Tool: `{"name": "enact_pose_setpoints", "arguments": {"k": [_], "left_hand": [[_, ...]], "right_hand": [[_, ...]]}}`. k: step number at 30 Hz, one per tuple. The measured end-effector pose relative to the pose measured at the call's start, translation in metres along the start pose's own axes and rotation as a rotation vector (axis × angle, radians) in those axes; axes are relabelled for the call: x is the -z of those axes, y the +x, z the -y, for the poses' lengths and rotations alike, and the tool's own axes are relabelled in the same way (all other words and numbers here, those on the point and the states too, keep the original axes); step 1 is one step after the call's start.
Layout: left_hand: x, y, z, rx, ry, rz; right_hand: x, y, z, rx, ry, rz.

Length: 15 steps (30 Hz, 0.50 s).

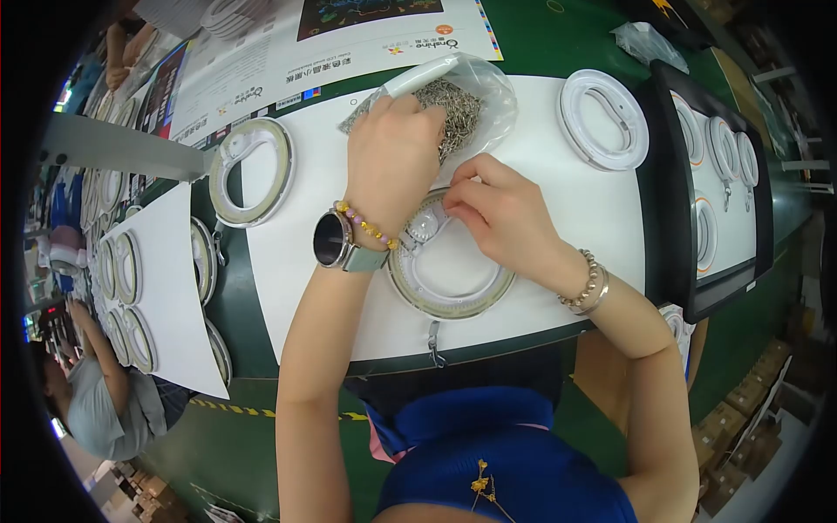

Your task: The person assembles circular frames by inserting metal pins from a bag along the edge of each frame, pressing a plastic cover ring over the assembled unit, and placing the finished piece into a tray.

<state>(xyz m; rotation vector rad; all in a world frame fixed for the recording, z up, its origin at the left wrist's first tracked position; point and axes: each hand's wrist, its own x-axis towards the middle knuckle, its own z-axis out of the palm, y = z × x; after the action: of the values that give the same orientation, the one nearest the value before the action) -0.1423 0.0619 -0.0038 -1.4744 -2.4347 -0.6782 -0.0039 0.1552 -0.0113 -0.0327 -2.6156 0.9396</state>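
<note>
My left hand [397,148], wearing a watch, reaches over a clear plastic bag [495,87] filled with small silvery metal pieces [460,112]. Its fingers curl down into the bag's contents, and the fingertips are hidden. Below the bag lies a round white ring-shaped housing [453,307] with a pale yellowish rim and a small round part inside its upper left. My right hand [506,213] hovers at the housing's upper edge with thumb and fingers pinched together. Anything between those fingertips is too small to make out. A metal clip [435,343] sticks out below the housing.
Similar rings lie at the left [283,161] and upper right [641,131] of the white sheet [558,305]. A black tray [693,296] at the right holds several rings. A grey metal bar [148,150] crosses at left, near a seated person [118,410].
</note>
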Motion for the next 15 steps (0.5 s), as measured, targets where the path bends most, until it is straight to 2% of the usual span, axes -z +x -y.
{"name": "enact_pose_setpoints", "arguments": {"k": [3, 6, 15], "left_hand": [[-0.003, -0.001, -0.003, -0.029, 0.029, -0.069], [-0.005, 0.0, -0.004, -0.052, 0.019, -0.024], [0.005, -0.001, -0.003, 0.061, -0.177, -0.036]], "right_hand": [[-0.003, -0.001, 0.001, 0.025, -0.036, 0.01], [-0.003, -0.001, 0.002, 0.044, -0.064, 0.032], [0.0, 0.0, 0.008, 0.118, -0.216, 0.078]]}}
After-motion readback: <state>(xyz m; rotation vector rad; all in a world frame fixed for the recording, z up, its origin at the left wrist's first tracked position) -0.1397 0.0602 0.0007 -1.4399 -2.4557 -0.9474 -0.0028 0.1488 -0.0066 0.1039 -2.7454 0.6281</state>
